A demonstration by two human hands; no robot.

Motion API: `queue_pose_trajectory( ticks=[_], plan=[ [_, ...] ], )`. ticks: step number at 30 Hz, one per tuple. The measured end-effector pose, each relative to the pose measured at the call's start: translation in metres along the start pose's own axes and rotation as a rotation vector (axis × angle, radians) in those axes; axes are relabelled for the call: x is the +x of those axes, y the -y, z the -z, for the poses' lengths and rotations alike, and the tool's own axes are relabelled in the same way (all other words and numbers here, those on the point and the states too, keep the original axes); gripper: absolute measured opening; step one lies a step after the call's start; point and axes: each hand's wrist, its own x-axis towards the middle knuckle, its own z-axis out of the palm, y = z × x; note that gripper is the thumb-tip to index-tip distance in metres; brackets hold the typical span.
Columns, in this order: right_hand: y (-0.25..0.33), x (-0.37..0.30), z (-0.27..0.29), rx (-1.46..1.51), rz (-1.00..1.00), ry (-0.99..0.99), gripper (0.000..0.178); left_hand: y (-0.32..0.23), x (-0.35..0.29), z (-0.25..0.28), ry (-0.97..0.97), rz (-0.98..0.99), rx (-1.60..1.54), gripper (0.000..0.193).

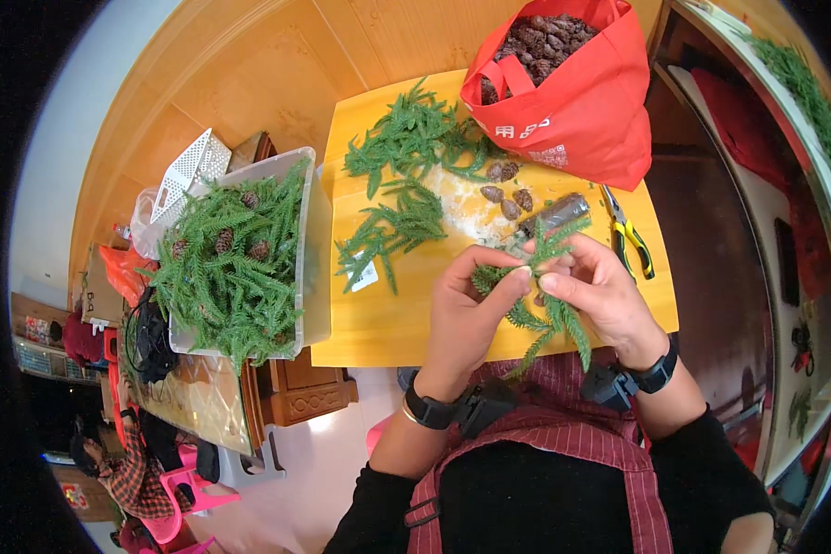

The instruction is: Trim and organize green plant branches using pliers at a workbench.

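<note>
Both hands pinch one artificial pine sprig (559,319) above the near edge of a yellow table (379,328). My left hand (471,314) grips it from the left, thumb near its middle. From the right, my right hand (605,291) closes thumb and fingers on the same sprig. Its stem joint is partly hidden by my fingers. Just beyond my hands lie a dark grey cylindrical roll (561,212) and several loose pine cones (511,209). Pliers with yellow and black handles (630,238) rest beside my right hand. More green sprigs (406,138) are heaped at the far left of the table.
A red bag (591,111) full of pine cones (545,42) stands at the back right. Left of the table, a clear plastic bin (316,277) holds sprigs with cones. A white perforated basket (194,171) sits behind it. Farther left, a person in a checked shirt (143,480) sits near pink stools.
</note>
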Motion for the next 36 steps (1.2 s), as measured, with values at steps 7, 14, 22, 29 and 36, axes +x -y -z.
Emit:
queue_pose_trajectory(
  ticks=[7,14,22,29,36],
  plan=[
    [-0.004,-0.001,0.002,-0.183,0.022,0.010,0.032,0.003,0.001,-0.001,0.007,-0.026,0.020,0.008],
    [-0.003,-0.002,0.000,-0.131,0.051,-0.011,0.027,0.004,0.000,-0.001,0.032,0.025,-0.005,0.009],
    [-0.004,-0.002,0.001,-0.117,0.056,-0.101,0.024,0.006,0.000,0.000,0.054,0.040,0.069,0.009],
    [-0.007,-0.002,0.002,-0.144,0.140,-0.104,0.022,0.008,-0.002,-0.001,0.039,0.082,-0.048,0.007],
    [-0.009,-0.003,0.005,-0.291,0.229,-0.099,0.016,0.008,-0.002,0.001,0.045,0.144,-0.104,0.007]
  ],
)
